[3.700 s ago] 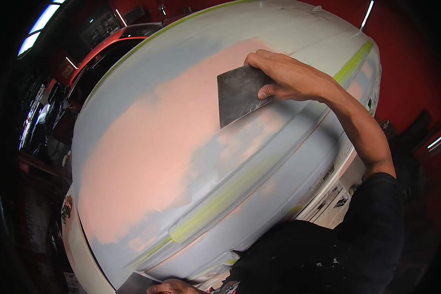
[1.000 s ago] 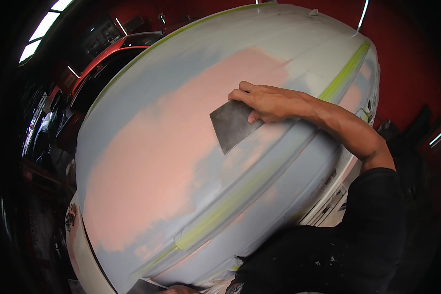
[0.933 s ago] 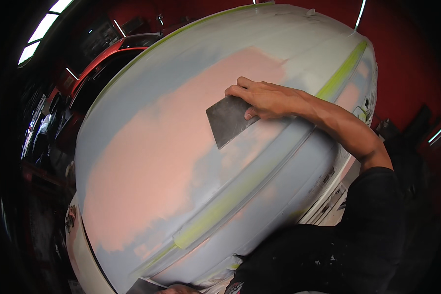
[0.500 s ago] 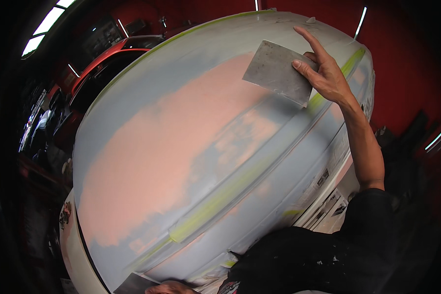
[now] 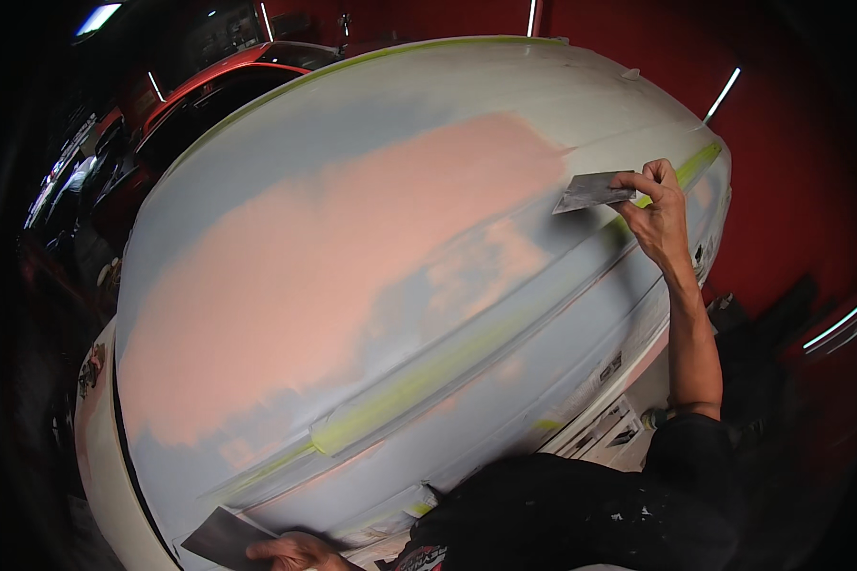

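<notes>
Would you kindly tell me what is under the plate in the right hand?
Past the near edge of the plate, shadowed grey car panel shows; whatever the plate and the right hand cover cannot be seen.

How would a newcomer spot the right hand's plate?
Find the big pink-patched panel. Toward its upper right, the right hand holds a thin grey plate. It looks paler than the dark plate in the left hand, lower left.

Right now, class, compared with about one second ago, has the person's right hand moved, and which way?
Yes: rightward. Against the pink patch, the right hand has gone from overlapping its right part to beyond its right end.
</notes>
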Demonstrator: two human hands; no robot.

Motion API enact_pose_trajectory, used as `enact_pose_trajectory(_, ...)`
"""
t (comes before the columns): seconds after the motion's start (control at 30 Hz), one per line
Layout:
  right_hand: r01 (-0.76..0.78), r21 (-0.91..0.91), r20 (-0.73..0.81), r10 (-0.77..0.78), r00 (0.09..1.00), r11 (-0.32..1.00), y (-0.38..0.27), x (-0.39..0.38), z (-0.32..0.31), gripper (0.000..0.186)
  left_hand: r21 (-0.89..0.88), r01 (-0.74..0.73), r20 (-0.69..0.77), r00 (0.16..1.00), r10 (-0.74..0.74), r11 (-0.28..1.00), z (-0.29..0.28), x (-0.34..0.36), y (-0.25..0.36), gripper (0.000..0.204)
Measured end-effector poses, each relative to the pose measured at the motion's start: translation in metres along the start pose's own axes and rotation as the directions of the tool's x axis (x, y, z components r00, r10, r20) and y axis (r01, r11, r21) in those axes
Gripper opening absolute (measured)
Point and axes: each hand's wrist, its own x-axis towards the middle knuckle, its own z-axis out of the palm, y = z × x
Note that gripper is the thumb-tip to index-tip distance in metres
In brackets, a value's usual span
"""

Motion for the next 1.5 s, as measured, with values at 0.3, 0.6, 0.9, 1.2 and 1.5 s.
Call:
enact_pose_trajectory(0.3, 0.28, 0.16, 0.363, -0.32, 0.875, 0.947, -0.025, -0.006, 0.024, 0.051, 0.028, -0.09, -0.095, 0.991, 0.092, 0.996, 0.001, -0.009, -0.028, 0.037)
enact_pose_trajectory(0.6, 0.379, 0.19, 0.573, -0.416, 0.706, 0.906, -0.045, -0.006, 0.05, 0.055, -0.239, 0.007, -0.088, 0.996, -0.029, 0.971, 0.002, -0.016, -0.041, 0.032)
enact_pose_trajectory(0.9, 0.421, 0.272, 0.769, -0.459, 0.445, 0.865, -0.044, 0.004, 0.025, 0.064, -0.324, 0.023, -0.038, 0.999, -0.037, 0.946, 0.003, -0.006, -0.036, 0.033)
enact_pose_trajectory(1.2, 0.376, 0.161, 0.872, -0.31, 0.379, 0.912, -0.039, 0.025, -0.005, 0.064, -0.272, -0.065, -0.076, 0.996, 0.046, 0.96, 0.005, -0.012, -0.034, 0.033)
enact_pose_trajectory(1.5, 0.015, 0.727, 0.052, -0.077, 0.996, 0.687, -0.049, 0.034, -0.005, 0.028, -0.383, 0.077, -0.094, 0.988, -0.122, 0.921, 0.004, -0.021, -0.028, 0.04)
